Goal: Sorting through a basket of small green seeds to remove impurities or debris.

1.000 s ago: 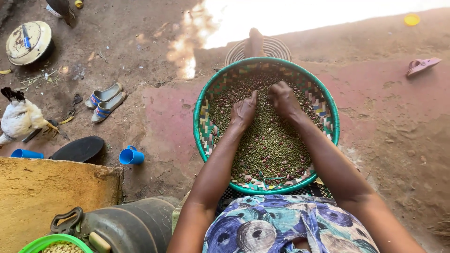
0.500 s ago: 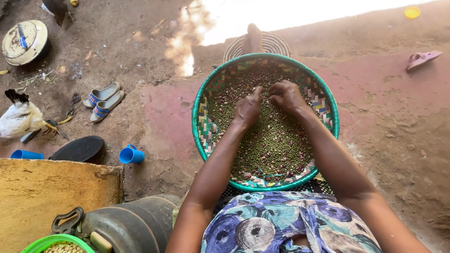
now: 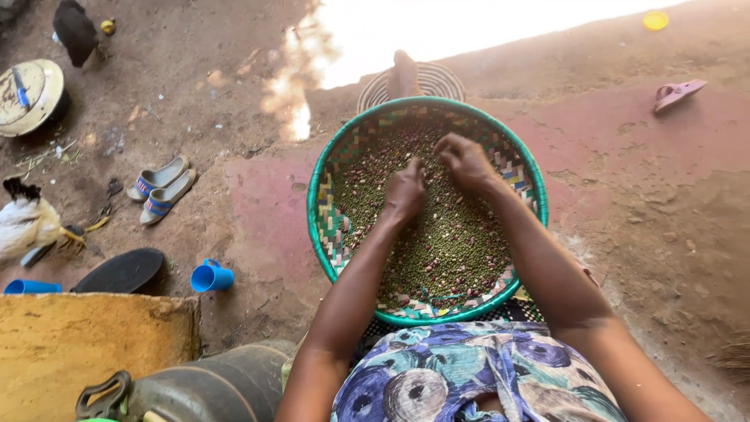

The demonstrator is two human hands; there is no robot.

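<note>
A round woven basket with a green rim (image 3: 322,234) rests on my lap, filled with small green and reddish-brown beans (image 3: 453,250). Both my hands are down in the beans near the far side. My left hand (image 3: 406,190) lies palm down with fingers curled into the beans. My right hand (image 3: 462,160) sits just beyond it, fingers bent and pinched at the beans. Whether either hand holds any beans is hidden by the fingers.
A foot on a small woven tray (image 3: 426,78) shows beyond the basket. On the dirt floor at left lie a pair of sandals (image 3: 160,187), a blue cup (image 3: 211,277), a black lid (image 3: 121,271), two chickens (image 3: 27,227), a dark jerrycan (image 3: 187,383). A pink sandal (image 3: 676,92) lies right.
Both hands have drawn a little closer together in the beans and shifted slightly toward the far rim; the fingers keep working through the beans. A dark chicken has come into view top left.
</note>
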